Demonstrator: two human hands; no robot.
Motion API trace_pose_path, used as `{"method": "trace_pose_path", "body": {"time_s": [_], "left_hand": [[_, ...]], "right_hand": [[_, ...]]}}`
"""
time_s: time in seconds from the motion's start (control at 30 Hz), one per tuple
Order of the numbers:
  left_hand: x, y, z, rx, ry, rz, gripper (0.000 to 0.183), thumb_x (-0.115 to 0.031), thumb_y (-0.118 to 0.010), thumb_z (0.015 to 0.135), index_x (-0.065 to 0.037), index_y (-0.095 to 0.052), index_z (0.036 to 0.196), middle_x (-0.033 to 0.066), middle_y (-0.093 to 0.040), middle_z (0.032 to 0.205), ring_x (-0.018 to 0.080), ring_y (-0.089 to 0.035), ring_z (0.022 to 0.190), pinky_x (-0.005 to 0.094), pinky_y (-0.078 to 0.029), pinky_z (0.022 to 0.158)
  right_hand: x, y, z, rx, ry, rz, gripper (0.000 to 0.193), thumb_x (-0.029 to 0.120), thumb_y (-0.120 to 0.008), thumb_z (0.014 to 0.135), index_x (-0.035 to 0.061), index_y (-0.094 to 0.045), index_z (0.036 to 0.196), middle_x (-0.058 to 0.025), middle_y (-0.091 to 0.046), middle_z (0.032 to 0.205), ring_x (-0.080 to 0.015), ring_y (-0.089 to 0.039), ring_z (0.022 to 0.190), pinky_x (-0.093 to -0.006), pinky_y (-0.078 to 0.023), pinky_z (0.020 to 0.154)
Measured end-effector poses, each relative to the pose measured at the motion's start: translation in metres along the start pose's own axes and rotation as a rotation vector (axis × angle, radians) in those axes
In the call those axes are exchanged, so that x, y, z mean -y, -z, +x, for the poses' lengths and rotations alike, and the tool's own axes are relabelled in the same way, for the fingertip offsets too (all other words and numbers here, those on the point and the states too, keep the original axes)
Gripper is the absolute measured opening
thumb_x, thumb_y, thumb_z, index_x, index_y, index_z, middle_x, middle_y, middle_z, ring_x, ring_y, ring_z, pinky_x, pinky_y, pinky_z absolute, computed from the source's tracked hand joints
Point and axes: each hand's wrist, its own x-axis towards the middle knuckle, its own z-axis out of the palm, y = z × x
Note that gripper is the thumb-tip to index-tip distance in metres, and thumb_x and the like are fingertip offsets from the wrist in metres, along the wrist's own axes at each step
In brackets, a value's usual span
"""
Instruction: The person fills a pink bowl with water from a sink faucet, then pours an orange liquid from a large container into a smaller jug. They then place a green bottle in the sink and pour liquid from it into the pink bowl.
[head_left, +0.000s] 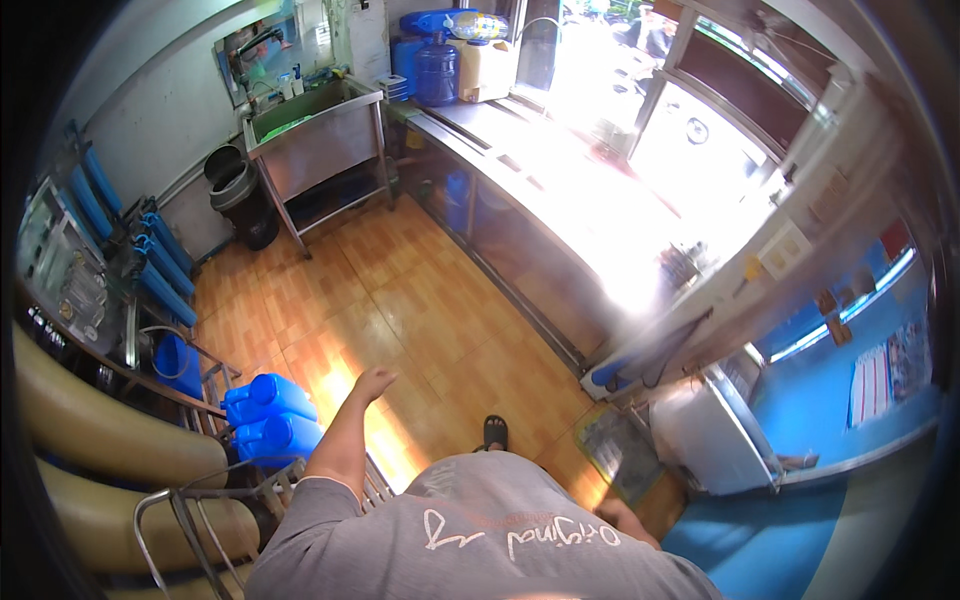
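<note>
My left hand (374, 384) hangs in front of me over the tiled floor (430, 310), its fingers curled together with nothing seen in them. Left of that forearm stand two blue jerrycans (270, 398), apart from the hand. My right hand (614, 514) shows only in part beside my grey shirt (500, 490); its fingers are hidden. A dark floor mat (618, 452) lies nearest to it. One foot in a black sandal (495, 431) is on the floor ahead of me.
Ahead left are a metal sink (315, 150) and a black bin (240, 195). A steel counter (540, 170) runs along the right, with a large blue water bottle (437, 73) at its far end. Beige tanks (110, 410), blue filter tubes (160, 270) and a metal rack (180, 500) line the left.
</note>
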Motion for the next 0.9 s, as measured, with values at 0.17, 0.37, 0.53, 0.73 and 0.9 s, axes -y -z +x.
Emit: {"method": "trace_pose_path", "body": {"time_s": [0.17,0.37,0.53,0.73,0.9], "left_hand": [[0.129,0.012,0.036,0.11,0.513,0.071,0.058,-0.059,-0.057,0.089,-0.002,-0.066,0.083,0.0162,-0.06,0.064,0.0285,-0.052,0.043,0.0464,-0.044,0.045],[0.191,-0.003,-0.003,-0.029,0.564,-0.597,0.036,-0.044,-0.065,0.089,-0.008,-0.065,0.089,0.0069,-0.057,0.063,0.0205,-0.055,0.05,0.0374,-0.043,0.045],[0.189,0.027,0.061,-0.169,0.88,-0.819,0.031,-0.038,-0.071,0.087,-0.008,-0.063,0.087,0.0058,-0.054,0.063,0.0201,-0.053,0.05,0.038,-0.044,0.044],[0.124,0.222,0.261,0.154,0.728,-0.269,0.043,-0.049,-0.067,0.088,-0.006,-0.061,0.085,0.0097,-0.06,0.065,0.0258,-0.057,0.054,0.0419,-0.048,0.05],[-0.044,0.501,0.429,-0.224,0.061,-0.028,0.044,-0.027,-0.074,0.087,-0.005,-0.06,0.123,0.0062,-0.065,0.103,0.0176,-0.061,0.095,0.0326,-0.051,0.085]], "right_hand": [[0.245,0.196,0.08,-0.442,0.605,-0.313,0.04,0.044,-0.065,0.08,0.0044,-0.072,0.084,-0.0162,-0.071,0.087,-0.0324,-0.067,0.079,-0.0445,-0.053,0.075],[0.584,0.333,0.006,-0.369,0.801,-0.274,0.046,0.035,-0.068,0.082,0.0033,-0.066,0.115,-0.0169,-0.069,0.108,-0.0298,-0.066,0.104,-0.0384,-0.052,0.091],[0.767,0.348,0.04,-0.333,0.738,-0.282,0.048,0.038,-0.067,0.086,0.0068,-0.064,0.123,-0.0145,-0.068,0.118,-0.0264,-0.064,0.111,-0.0374,-0.05,0.095],[0.831,0.314,0.23,0.01,1.0,-1.004,0.033,0.03,-0.064,0.088,0.0054,-0.069,0.109,-0.0128,-0.069,0.111,-0.0263,-0.065,0.104,-0.0388,-0.051,0.09],[0.895,0.314,0.273,0.317,1.12,0.111,0.029,0.03,-0.061,0.087,0.0048,-0.07,0.099,-0.0147,-0.069,0.104,-0.0264,-0.066,0.095,-0.0388,-0.052,0.084]]}}
